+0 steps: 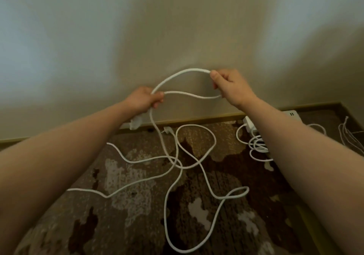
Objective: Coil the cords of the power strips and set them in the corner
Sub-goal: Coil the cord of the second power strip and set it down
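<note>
Both hands were up in front of the wall, working the same white cord (184,73). The left hand (146,99) had its fingers curled round the cord, gathering what looked like the first loop, with the power strip (136,123) dangling just under that fist. The right hand (229,86) pinched the cord between thumb and fingers, stretching one arc of it across to the left hand, with a second strand running back below it.

So the coiling had barely started, I'd say. One loop was formed and nearly all the cord's length lay loose on the carpet (122,205) below the hands, wandering in big lazy bends that crossed each other, with its plug (167,131) lying near the baseboard (197,117). Probably some untangling to do as it got pulled in.

To the right of that loose cord, partly hidden behind the right forearm, a second white power strip (248,123) sat by the baseboard with its cord (258,146) already bunched in a coil beside it, so that one looked done. A few thin white cables (346,134) lay further right, toward the corner.

The floor was a brown patterned carpet with pale and dark blotches, edged by the baseboard, under a plain pale wall (177,18).
</note>
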Motion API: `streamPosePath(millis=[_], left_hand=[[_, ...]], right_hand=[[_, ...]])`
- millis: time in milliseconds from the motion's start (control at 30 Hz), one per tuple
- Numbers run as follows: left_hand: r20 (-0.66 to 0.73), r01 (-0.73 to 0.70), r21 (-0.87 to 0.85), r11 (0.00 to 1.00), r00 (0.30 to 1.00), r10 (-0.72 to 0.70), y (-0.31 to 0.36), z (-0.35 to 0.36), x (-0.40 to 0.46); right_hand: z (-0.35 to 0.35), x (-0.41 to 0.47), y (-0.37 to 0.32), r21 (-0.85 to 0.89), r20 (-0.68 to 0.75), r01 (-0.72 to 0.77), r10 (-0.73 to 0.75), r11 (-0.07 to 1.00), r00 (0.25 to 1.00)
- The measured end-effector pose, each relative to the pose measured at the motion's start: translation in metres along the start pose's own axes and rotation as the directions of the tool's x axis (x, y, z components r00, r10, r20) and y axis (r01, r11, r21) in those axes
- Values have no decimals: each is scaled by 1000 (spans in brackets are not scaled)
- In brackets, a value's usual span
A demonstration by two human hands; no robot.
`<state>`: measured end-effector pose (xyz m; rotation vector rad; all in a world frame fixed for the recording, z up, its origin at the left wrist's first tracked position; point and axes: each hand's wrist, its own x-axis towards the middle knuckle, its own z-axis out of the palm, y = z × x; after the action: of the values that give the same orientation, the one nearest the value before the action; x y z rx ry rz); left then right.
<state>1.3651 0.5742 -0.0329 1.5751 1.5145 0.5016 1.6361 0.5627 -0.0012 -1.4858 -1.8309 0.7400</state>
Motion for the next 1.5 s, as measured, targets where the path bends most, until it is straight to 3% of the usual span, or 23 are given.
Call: streamPosePath(millis=[133,267,367,533,600,667,733,800,900,1067,1200,1267,1367,1500], left_hand=[[-31,-19,-160,987,999,14,16,-24,-10],[92,30,-229,973,996,-9,23,-12,-16],[145,50,-313,949,989,-5,21,-13,-18],[132,74,-391,917,991,-23,7,-31,-23],[107,40,-298,954,994,-8,-5,-42,-25],[61,-12,-34,999,998,15,-27,-55,-28],[49,-25,241,970,999,13,-59,-63,-34],[70,16,309,951,997,-39,-95,-62,-47],[70,160,186,969,982,-175,-143,-59,-63],[85,269,-108,957,962,-261,-185,-54,-79],[163,216,-299,929,971,-173,-156,-34,-72],[193,173,-491,854,977,-88,-131,-26,-62],[188,189,-769,611,980,-67,-103,-15,-46],[57,170,-713,680,981,-185,-80,2,-37]], right_hand=[[44,-10,2,-16,293,-126,125,992,948],[104,-31,-7,104,516,-236,150,966,843],[136,-39,-16,281,574,-399,181,873,799],[156,-35,-37,283,598,-356,127,891,792],[161,-34,-42,218,591,-265,89,939,802],[172,-35,-44,101,574,-177,88,979,814],[187,-38,-44,-42,555,-107,112,993,824],[204,-44,-43,-156,563,-59,138,986,815],[226,-52,-40,-165,571,-57,142,985,809],[229,-43,-53,157,370,-229,158,961,915],[208,-22,-78,295,316,-169,71,940,946],[194,-13,-82,445,308,-244,109,862,945],[174,-3,-79,684,321,-348,163,641,933],[162,-4,-74,756,361,-371,129,539,924]])
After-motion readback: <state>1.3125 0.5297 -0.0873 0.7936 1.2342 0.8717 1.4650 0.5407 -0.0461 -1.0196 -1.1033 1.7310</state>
